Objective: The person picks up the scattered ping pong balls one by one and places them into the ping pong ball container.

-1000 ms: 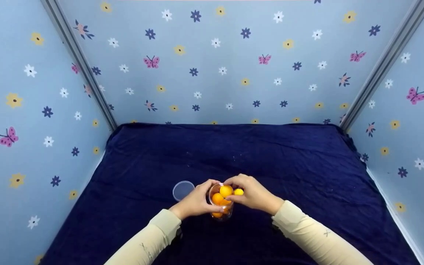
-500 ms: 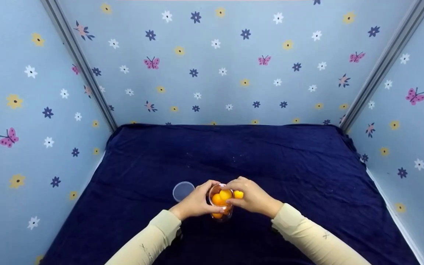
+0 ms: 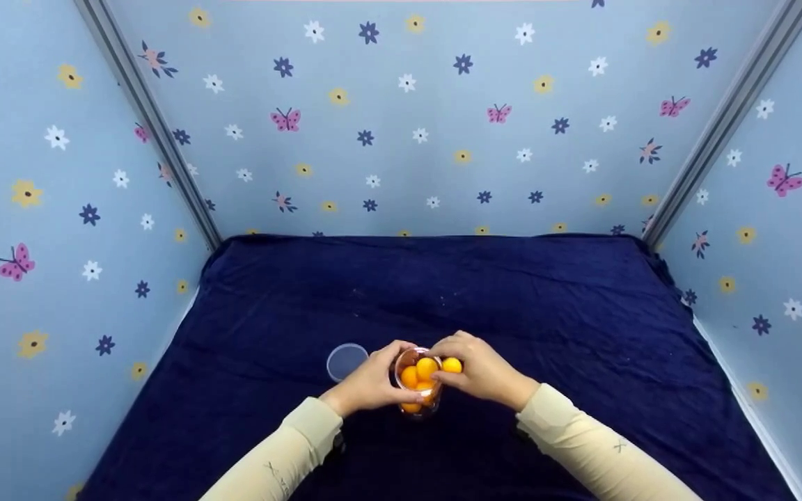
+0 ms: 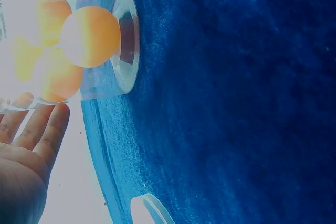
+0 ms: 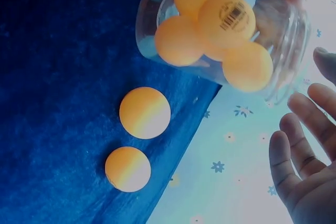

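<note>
A clear round jar with several orange ping-pong balls inside stands on the dark blue cloth. My left hand grips the jar around its upper part, thumb on the near side. At the jar's mouth, my right hand has its thumb and fingers apart with nothing between them. The right wrist view shows those fingers relaxed beside the rim. Two loose ping-pong balls, one nearer the jar and one farther off, lie on the cloth; the right hand partly hides them in the head view.
A clear round lid lies on the cloth to the left of the jar, behind the left hand. Flower-patterned wall panels enclose the back and both sides, with grey metal posts at the corners.
A ping-pong ball at the right fingers has gone down into the jar's mouth. The right fingers dipped over the rim, then drew back slightly. The left hand has kept its grip.
</note>
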The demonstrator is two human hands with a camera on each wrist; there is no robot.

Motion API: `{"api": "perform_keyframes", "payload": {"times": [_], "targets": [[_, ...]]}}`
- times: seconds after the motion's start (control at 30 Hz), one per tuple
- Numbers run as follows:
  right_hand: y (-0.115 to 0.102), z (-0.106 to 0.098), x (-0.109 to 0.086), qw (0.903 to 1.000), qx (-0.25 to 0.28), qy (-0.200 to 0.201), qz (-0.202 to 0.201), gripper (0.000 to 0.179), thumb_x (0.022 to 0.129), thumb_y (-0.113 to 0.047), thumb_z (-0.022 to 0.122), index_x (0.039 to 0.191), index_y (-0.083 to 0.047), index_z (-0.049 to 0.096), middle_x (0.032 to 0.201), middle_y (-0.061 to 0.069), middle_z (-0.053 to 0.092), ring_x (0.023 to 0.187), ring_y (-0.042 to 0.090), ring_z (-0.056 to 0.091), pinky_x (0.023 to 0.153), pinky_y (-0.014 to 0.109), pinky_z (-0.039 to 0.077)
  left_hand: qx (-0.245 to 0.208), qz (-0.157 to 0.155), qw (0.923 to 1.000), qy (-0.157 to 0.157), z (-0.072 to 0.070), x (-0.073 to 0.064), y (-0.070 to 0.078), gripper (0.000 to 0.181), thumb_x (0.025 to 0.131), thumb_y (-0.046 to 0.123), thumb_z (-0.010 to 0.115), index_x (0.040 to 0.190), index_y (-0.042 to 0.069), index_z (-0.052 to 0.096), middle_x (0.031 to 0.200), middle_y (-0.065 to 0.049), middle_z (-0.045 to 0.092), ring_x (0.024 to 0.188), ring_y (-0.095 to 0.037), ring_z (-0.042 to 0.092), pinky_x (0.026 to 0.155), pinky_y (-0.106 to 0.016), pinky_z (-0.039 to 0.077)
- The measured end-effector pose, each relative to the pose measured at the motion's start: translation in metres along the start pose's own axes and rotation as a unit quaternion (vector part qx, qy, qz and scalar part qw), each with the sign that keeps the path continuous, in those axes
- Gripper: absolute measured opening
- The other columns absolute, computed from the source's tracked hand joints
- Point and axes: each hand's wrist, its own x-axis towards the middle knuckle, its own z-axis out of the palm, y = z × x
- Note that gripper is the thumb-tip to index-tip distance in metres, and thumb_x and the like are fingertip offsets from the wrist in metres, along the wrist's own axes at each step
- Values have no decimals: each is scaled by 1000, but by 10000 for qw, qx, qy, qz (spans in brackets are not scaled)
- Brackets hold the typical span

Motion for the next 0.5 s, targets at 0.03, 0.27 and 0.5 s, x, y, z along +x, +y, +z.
{"api": "perform_keyframes", "payload": {"times": [0.03,0.27,0.5], "targets": [[1,-1,0,10000,13,33,2,31,88,-12,89,117,-4,81,111,10,82,102,26,73,90,43,61,7,5,10000,-1,0,0,0,79,81,35,98,141,1,59,135,-6,73,121,-22,72,109,-42,58],[8,-11,0,9996,-21,272,122,35,89,-12,90,121,-2,80,114,10,81,103,29,74,89,46,62,102,-36,9999,44,1,0,1,78,81,35,97,141,4,59,134,-7,73,121,-22,72,109,-39,57],[22,-19,-5,9980,-95,463,427,33,89,-7,88,121,-3,79,116,13,81,105,31,75,92,49,62,204,-87,9998,19,1,0,-1,77,81,36,97,141,7,59,134,-6,73,123,-22,71,111,-38,55]]}}
